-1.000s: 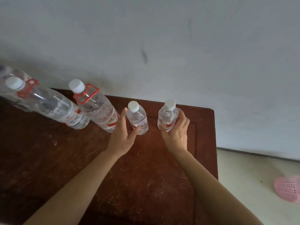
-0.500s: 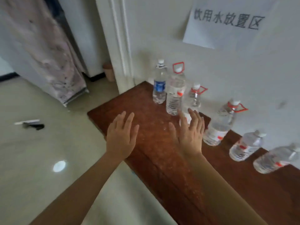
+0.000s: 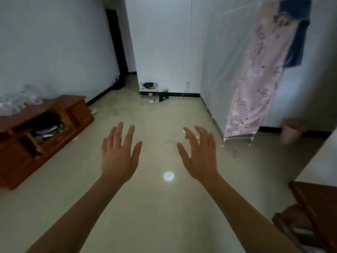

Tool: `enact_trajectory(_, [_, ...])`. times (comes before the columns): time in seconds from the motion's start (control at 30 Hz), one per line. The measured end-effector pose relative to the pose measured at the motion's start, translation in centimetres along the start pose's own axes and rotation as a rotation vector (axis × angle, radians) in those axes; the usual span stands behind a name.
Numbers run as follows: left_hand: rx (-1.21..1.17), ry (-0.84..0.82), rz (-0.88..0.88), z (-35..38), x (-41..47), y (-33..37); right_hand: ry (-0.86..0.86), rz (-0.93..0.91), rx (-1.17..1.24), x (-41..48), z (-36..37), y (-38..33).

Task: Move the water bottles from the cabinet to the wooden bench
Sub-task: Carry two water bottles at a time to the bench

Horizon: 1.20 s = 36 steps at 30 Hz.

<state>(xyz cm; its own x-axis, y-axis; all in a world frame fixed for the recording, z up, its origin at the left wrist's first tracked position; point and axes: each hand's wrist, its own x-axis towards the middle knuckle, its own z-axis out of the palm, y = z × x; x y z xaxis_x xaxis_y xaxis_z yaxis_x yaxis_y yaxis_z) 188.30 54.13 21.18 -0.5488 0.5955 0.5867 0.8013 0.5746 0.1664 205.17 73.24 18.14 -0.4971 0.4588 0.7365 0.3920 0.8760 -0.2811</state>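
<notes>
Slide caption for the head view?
Both hands, left and right, open and empty over bare floor; low wooden cabinet at left.

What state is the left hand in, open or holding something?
Open and empty: the left hand is held palm-down above the pale tiled floor, fingers spread, nothing in it.

No legible text, label, brand or number anywhere.
</notes>
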Motion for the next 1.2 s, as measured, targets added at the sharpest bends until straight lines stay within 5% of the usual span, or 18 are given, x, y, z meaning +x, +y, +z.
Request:
enact_trajectory(0.27, [0.174,0.017,-0.339,0.1,1.1,-20.3,-0.208,-0.229,0.239,7.9,20.6,-14.6])
enact_trajectory(0.47, [0.28,-0.035,-0.511,5.1,10.4,-33.4,-0.343,-0.323,0.297,17.0,36.9,-20.9])
enact_trajectory(0.73, [0.389,-0.048,-0.638,6.7,19.9,-49.0,-0.433,-0.471,0.33,28.8,53.1,-31.8])
enact_trajectory(1.2, [0.458,-0.072,-0.707,8.9,29.7,-87.5,-0.468,-0.577,0.361,39.8,82.8,-59.5])
